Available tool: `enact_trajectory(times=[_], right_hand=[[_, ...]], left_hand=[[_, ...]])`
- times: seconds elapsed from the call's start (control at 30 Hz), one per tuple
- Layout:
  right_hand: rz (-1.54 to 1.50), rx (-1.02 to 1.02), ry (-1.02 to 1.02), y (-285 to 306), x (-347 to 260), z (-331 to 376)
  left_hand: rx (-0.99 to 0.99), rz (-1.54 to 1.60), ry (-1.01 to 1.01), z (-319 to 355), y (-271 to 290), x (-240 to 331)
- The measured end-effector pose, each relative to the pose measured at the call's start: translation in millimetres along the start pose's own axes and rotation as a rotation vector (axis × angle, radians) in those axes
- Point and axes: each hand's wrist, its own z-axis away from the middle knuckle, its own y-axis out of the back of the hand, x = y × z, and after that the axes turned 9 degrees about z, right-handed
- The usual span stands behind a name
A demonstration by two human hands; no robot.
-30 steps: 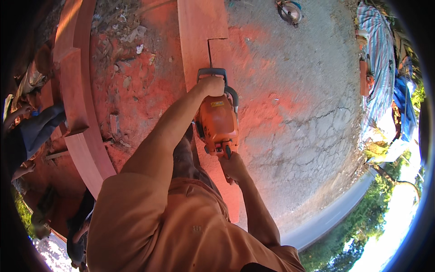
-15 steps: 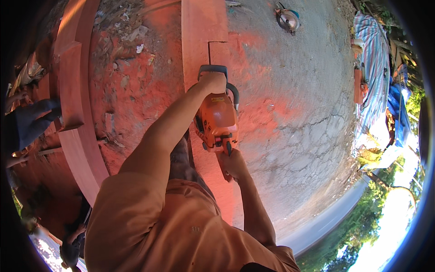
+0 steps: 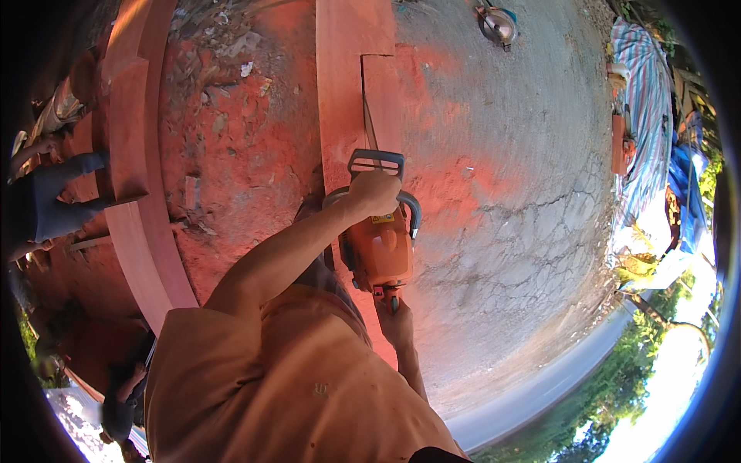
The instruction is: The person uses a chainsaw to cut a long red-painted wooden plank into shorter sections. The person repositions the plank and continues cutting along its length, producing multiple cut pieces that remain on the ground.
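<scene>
An orange chainsaw (image 3: 384,255) is held lengthwise in front of me, over a long reddish wooden beam (image 3: 340,92). My left hand (image 3: 376,192) is closed round its front handle, just behind the black hand guard (image 3: 377,160). Lower down, my right hand (image 3: 397,324) wraps round the rear handle. The narrow guide bar (image 3: 371,127) points away from me and lies along a dark cut line in the beam. That line meets a short crosswise cut farther up. How deep the bar sits, I cannot tell.
Red sawdust (image 3: 247,147) covers the ground on both sides. A circular saw (image 3: 498,28) lies at the far right, and a second orange tool (image 3: 629,147) stands by a striped tarp (image 3: 644,85). Left, another long beam (image 3: 127,108) runs past a person in dark trousers (image 3: 65,197).
The chainsaw and both hands have come back toward me along the beam. More of the cut and the guide bar now show beyond the guard. The view has shifted slightly.
</scene>
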Motion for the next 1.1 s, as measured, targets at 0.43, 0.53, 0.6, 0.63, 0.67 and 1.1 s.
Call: enact_trajectory(times=[0.43, 0.53, 0.6, 0.63, 0.67, 1.1], right_hand=[[-0.46, 0.203, 0.039, -131.3, 167.6, 67.6], [-0.529, 0.375, 0.105, -174.8, 209.1, 71.2], [-0.648, 0.434, 0.071, -199.4, 228.0, 72.6], [-0.686, 0.453, 0.017, -208.4, 236.3, 75.5], [-0.703, 0.491, 0.015, -213.5, 243.9, 77.8], [-0.75, 0.668, -0.067, -259.4, 237.8, 125.2]], left_hand=[[-0.139, -0.118, -0.307, 144.5, -86.8, 118.1], [-0.275, -0.15, -0.36, 172.9, -119.8, 150.0], [-0.331, -0.19, -0.415, 187.8, -140.2, 161.8], [-0.339, -0.195, -0.443, 194.7, -150.3, 165.4], [-0.339, -0.211, -0.457, 199.8, -160.1, 168.5], [-0.458, -0.34, -0.501, 231.5, -219.8, 183.3]])
